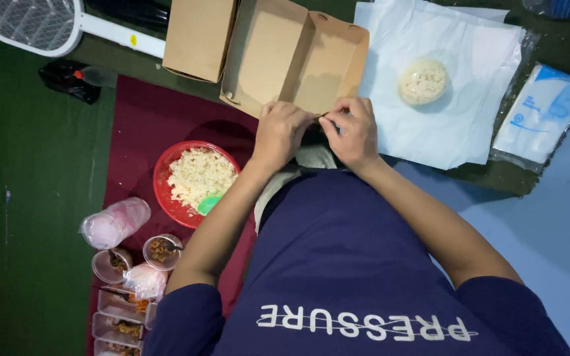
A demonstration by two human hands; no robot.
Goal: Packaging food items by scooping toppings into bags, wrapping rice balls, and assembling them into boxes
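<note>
An open brown cardboard food box [298, 62] lies in front of me on the dark green floor. My left hand [280, 133] and my right hand [354, 132] meet at its near edge, both pinching the box's flap. Left of my arms, a red bowl [166, 188] holds white rice with a green spoon [208, 204] in it. A round mound of rice [423, 82] sits on white paper sheets [456, 125] to the right of the box.
A second brown box [199, 36] stands at the back. A white racket-shaped swatter [28, 23] lies top left. Stacked plastic cups [115, 223] and small tubs of food [126, 310] sit on a maroon mat [143, 125]. A plastic packet [541, 112] is at right.
</note>
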